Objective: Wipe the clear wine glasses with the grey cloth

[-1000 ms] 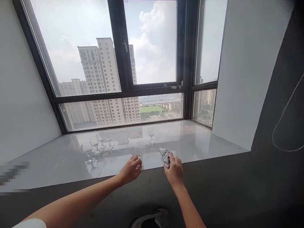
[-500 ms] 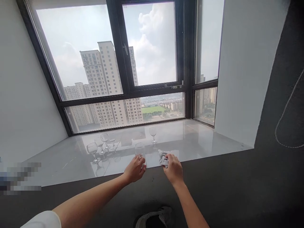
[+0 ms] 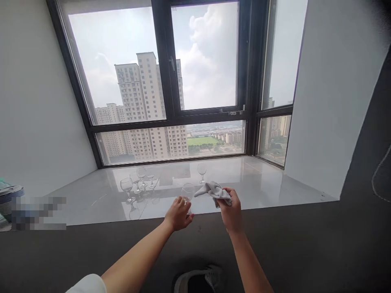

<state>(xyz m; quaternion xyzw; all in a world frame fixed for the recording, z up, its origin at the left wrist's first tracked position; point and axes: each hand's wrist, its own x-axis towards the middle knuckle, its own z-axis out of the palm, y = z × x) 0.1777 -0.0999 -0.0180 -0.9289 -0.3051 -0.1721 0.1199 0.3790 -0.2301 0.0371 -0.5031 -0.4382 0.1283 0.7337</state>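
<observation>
My left hand (image 3: 179, 213) is closed round the stem of a clear wine glass (image 3: 187, 189), which stands upright near the front edge of the windowsill; its lower part is mostly hidden by my fingers. A crumpled grey cloth (image 3: 214, 192) is gripped in my right hand (image 3: 231, 209), raised just right of that glass, one corner pointing toward its bowl. Behind them, a single wine glass (image 3: 202, 172) stands upright farther back. Several more glasses stand grouped on the left, the nearest being a wine glass (image 3: 127, 189).
The glossy light windowsill (image 3: 262, 191) runs beneath a dark-framed window (image 3: 210, 116), with walls at both ends. A bucket-like container (image 3: 11, 195) sits at the far left, partly blurred out. A shoe (image 3: 210, 278) shows on the floor below.
My right hand has lifted the cloth off the sill and brought it closer to the held glass. My left hand keeps its hold on the stem. The view has shifted slightly left.
</observation>
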